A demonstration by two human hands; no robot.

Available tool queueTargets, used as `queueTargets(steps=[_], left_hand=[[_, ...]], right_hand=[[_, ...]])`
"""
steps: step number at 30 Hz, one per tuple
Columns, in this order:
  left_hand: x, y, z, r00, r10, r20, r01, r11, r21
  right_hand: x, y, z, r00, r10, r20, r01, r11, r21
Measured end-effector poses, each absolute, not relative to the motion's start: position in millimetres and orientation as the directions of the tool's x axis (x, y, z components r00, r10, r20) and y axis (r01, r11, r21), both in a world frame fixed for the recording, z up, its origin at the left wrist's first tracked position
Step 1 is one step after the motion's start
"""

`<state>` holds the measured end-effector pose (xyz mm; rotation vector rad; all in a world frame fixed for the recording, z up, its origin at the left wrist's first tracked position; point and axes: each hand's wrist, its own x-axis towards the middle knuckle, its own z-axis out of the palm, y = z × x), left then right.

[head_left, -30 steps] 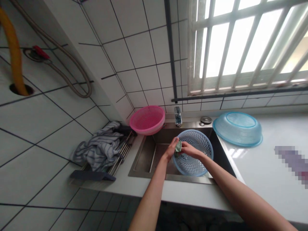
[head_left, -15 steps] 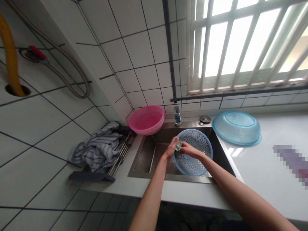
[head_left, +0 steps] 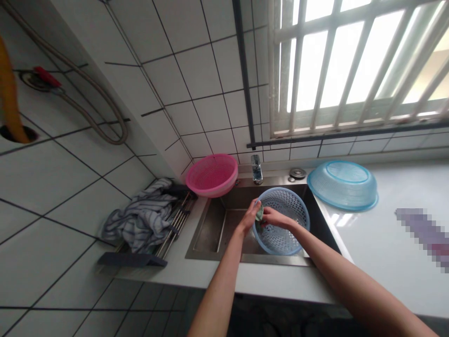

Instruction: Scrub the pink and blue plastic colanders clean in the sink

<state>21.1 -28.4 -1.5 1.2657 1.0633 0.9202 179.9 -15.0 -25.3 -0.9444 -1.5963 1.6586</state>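
Note:
A light blue plastic colander (head_left: 296, 201) sits tilted in the steel sink. My left hand (head_left: 249, 216) is closed at the colander's left rim, fingers mostly on the outer side. Just inside that rim, my right hand (head_left: 275, 217) is closed on a crumpled green cloth (head_left: 259, 214). The cloth lies between my two hands, folded against the rim, and a darker part of it hangs below the right fingers. Which fingertips touch the rim is too small to make out.
Behind the sink (head_left: 206, 255) stands a faucet (head_left: 257, 169), with a metal drain plug (head_left: 297, 173) to its right. A pink colander (head_left: 212, 187) rests at the back left corner. A translucent blue basin (head_left: 345, 187) lies upside down on the right counter. Striped cloth (head_left: 140, 220) covers a rack (head_left: 131, 260) at left.
The green cloth has shifted slightly between my hands, with more of its dark part showing below. Both hands stay at the colander's left rim. The view has turned a little.

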Motion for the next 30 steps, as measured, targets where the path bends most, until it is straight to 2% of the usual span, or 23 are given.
queueTargets(steps=[2,3,6,8,10,12,16,18,21,23,26,28,30], left_hand=[[18.7,-28.3,0.0,0.269,0.958,-0.094,0.044,0.086,0.995],[18.5,-28.2,0.7,0.282,0.955,-0.088,0.038,0.08,0.996],[22.4,-28.0,1.7,0.315,0.946,-0.081,-0.001,0.086,0.996],[27.1,-28.2,1.6,0.326,0.941,-0.092,-0.049,0.114,0.992],[31.0,-28.7,0.8,0.35,0.931,-0.101,-0.095,0.143,0.985],[32.1,-29.1,-0.3,0.364,0.926,-0.096,-0.104,0.143,0.984],[25.1,-28.1,-3.1,0.311,0.948,-0.071,-0.014,0.079,0.997],[20.9,-26.7,-4.6,0.274,0.959,-0.068,0.017,0.066,0.998],[19.7,-24.9,-6.4,0.273,0.961,-0.044,0.008,0.044,0.999],[22.5,-24.5,-7.3,0.288,0.957,-0.043,-0.009,0.048,0.999],[28.2,-25.4,-7.3,0.309,0.946,-0.092,-0.036,0.108,0.993],[30.4,-26.7,-6.3,0.317,0.942,-0.112,-0.055,0.136,0.989],[30.6,-28.1,-4.5,0.312,0.944,-0.11,-0.048,0.131,0.99]], right_hand=[[176.6,-16.5,-25.8,-0.554,0.831,-0.048,0.033,-0.035,-0.999],[179.0,-14.2,-25.2,-0.498,0.867,-0.019,0.019,-0.011,-1.0],[198.2,0.1,-21.2,-0.129,0.99,0.063,-0.04,0.058,-0.997],[212.7,9.8,-18.0,0.115,0.991,0.072,-0.078,0.081,-0.994],[219.9,14.5,-15.4,0.223,0.972,0.071,-0.11,0.098,-0.989],[216.4,11.9,-14.2,0.155,0.985,0.076,-0.132,0.097,-0.986],[189.4,-7.9,-15.3,-0.288,0.957,0.049,-0.137,0.009,-0.991],[178.8,-15.4,-16.1,-0.415,0.909,0.039,-0.125,-0.014,-0.992],[180.7,-12.3,-15.5,-0.329,0.942,0.067,-0.155,0.016,-0.988],[192.9,-2.0,-14.2,-0.125,0.99,0.066,-0.209,0.039,-0.977],[213.1,13.1,-12.2,0.164,0.986,0.0,-0.281,0.047,-0.959],[217.9,15.1,-11.0,0.21,0.977,-0.021,-0.293,0.042,-0.955],[212.8,8.5,-9.3,0.095,0.995,-0.004,-0.274,0.022,-0.961]])
